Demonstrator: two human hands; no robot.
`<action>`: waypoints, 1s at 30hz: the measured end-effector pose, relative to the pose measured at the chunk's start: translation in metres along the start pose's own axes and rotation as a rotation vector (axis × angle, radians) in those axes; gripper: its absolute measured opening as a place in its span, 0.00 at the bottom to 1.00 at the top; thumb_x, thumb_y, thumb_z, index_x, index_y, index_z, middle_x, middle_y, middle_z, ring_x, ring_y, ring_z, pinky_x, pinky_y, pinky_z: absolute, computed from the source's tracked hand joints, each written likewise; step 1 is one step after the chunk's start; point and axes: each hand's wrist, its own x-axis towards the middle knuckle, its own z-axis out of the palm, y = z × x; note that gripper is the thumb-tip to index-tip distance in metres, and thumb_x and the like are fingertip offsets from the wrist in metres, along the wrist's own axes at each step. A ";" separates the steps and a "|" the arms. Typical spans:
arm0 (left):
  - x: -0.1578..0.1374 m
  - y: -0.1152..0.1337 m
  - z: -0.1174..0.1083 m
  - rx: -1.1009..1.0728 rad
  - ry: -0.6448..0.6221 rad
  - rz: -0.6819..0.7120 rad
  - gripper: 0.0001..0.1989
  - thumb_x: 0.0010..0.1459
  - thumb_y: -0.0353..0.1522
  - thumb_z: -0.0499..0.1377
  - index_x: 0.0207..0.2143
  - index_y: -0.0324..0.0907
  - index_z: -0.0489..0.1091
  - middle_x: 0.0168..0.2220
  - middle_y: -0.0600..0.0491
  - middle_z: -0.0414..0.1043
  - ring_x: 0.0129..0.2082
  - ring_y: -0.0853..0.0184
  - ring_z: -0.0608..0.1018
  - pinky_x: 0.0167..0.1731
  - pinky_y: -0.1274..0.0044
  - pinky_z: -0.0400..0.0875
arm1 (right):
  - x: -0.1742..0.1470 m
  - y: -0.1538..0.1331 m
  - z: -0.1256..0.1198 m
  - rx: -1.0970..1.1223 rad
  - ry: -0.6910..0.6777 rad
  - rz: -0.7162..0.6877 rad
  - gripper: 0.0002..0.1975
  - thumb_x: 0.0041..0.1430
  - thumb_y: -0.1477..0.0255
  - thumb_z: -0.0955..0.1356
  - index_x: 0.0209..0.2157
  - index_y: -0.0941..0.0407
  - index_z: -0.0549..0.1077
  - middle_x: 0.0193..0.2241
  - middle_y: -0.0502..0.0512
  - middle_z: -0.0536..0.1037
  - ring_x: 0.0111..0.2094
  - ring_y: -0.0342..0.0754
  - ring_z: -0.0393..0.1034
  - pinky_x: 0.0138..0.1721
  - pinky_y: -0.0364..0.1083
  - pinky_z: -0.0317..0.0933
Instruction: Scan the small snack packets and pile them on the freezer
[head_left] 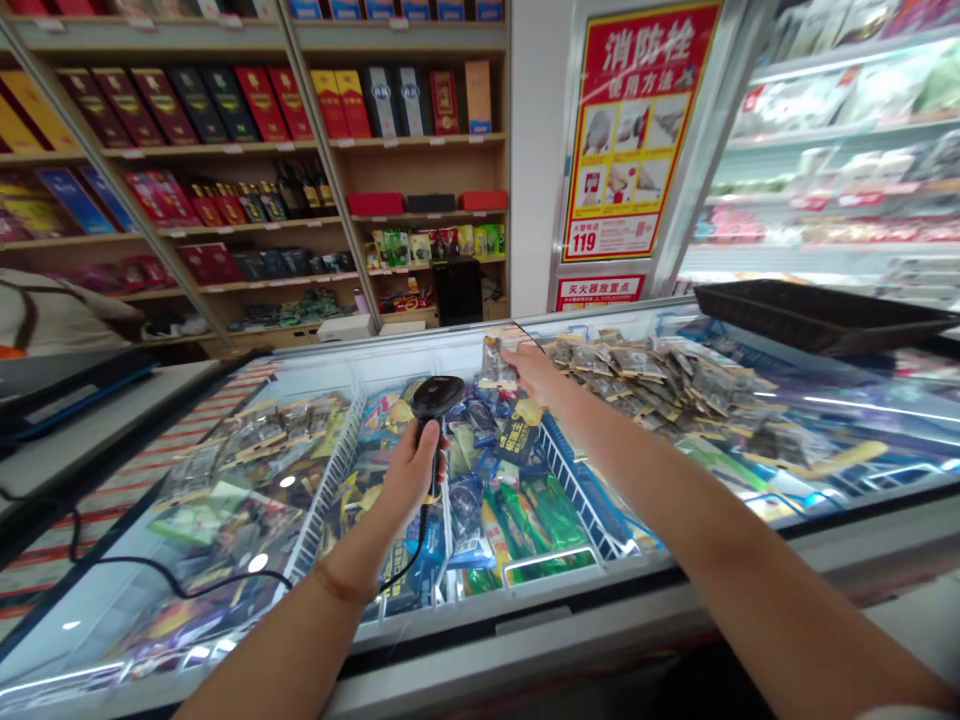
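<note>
My left hand (416, 462) is wrapped round the handle of a black barcode scanner (439, 395), its head tilted up and its cord hanging below. Farther out, my right hand (529, 368) pinches a small clear-and-brown packet (496, 362) by its right side, above the far part of the chest freezer (517, 620). Many similar packets (637, 370) lie heaped to the right of my right forearm. More of them (277, 430) are spread on the left. Below both hands, white wire baskets (330, 480) hold frozen treats in coloured wrappers (525, 520).
A black tray (817, 310) rests at the freezer's right rear. The scanner's cable (187, 590) runs across the left side. Behind stand shelves of boxes and bottles (262, 200), a red poster (637, 130) and a lit display fridge (840, 190). Part of a person (56, 310) shows far left.
</note>
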 end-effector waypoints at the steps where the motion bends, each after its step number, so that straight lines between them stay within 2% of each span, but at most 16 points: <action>1: 0.001 -0.001 0.000 -0.005 -0.001 0.007 0.27 0.53 0.57 0.60 0.35 0.43 0.62 0.23 0.59 0.66 0.17 0.75 0.66 0.16 0.81 0.62 | -0.008 0.009 0.016 0.048 -0.033 0.031 0.07 0.57 0.68 0.72 0.31 0.56 0.73 0.26 0.52 0.79 0.31 0.48 0.77 0.37 0.49 0.72; 3: 0.002 -0.005 -0.001 -0.004 -0.003 0.004 0.28 0.53 0.58 0.60 0.35 0.43 0.62 0.24 0.59 0.66 0.17 0.75 0.66 0.16 0.81 0.61 | -0.022 0.024 0.037 0.142 -0.064 0.068 0.07 0.58 0.66 0.71 0.33 0.55 0.73 0.26 0.51 0.80 0.33 0.48 0.78 0.38 0.48 0.72; 6: 0.003 -0.008 -0.001 0.007 0.000 -0.019 0.28 0.52 0.58 0.60 0.35 0.43 0.62 0.24 0.59 0.66 0.16 0.75 0.65 0.15 0.81 0.61 | -0.032 0.040 0.049 0.252 -0.063 0.098 0.11 0.58 0.61 0.71 0.34 0.53 0.72 0.27 0.51 0.81 0.36 0.49 0.79 0.40 0.48 0.72; 9: 0.002 -0.009 0.000 0.028 -0.003 -0.060 0.28 0.52 0.58 0.60 0.34 0.43 0.62 0.24 0.59 0.66 0.16 0.75 0.66 0.15 0.81 0.61 | -0.032 0.047 0.048 0.319 -0.057 0.119 0.14 0.57 0.57 0.72 0.34 0.53 0.71 0.27 0.51 0.81 0.36 0.50 0.79 0.40 0.48 0.72; 13: 0.001 -0.011 0.000 0.064 -0.028 -0.096 0.27 0.53 0.58 0.59 0.33 0.43 0.63 0.23 0.59 0.66 0.16 0.75 0.66 0.15 0.81 0.62 | -0.030 0.049 0.044 0.368 -0.078 0.140 0.12 0.58 0.60 0.71 0.34 0.54 0.72 0.27 0.52 0.81 0.35 0.50 0.79 0.41 0.49 0.72; 20: 0.003 -0.012 0.002 0.100 -0.087 -0.075 0.27 0.53 0.57 0.60 0.34 0.43 0.63 0.23 0.59 0.65 0.15 0.75 0.65 0.14 0.80 0.61 | -0.027 0.050 0.041 0.410 -0.080 0.157 0.13 0.59 0.59 0.72 0.33 0.53 0.70 0.28 0.52 0.80 0.36 0.50 0.78 0.41 0.48 0.72; 25: 0.002 -0.012 0.002 0.130 -0.106 -0.070 0.26 0.54 0.57 0.59 0.34 0.43 0.63 0.24 0.59 0.66 0.15 0.76 0.65 0.14 0.80 0.61 | -0.024 0.051 0.041 0.428 -0.079 0.158 0.14 0.59 0.59 0.71 0.32 0.54 0.70 0.25 0.51 0.79 0.34 0.49 0.78 0.38 0.46 0.72; 30: 0.001 -0.009 0.002 0.135 -0.115 -0.083 0.27 0.53 0.57 0.59 0.33 0.43 0.62 0.24 0.59 0.66 0.15 0.75 0.65 0.14 0.80 0.61 | -0.024 0.053 0.042 0.427 -0.070 0.141 0.16 0.56 0.56 0.72 0.32 0.54 0.70 0.25 0.50 0.79 0.34 0.48 0.78 0.37 0.45 0.71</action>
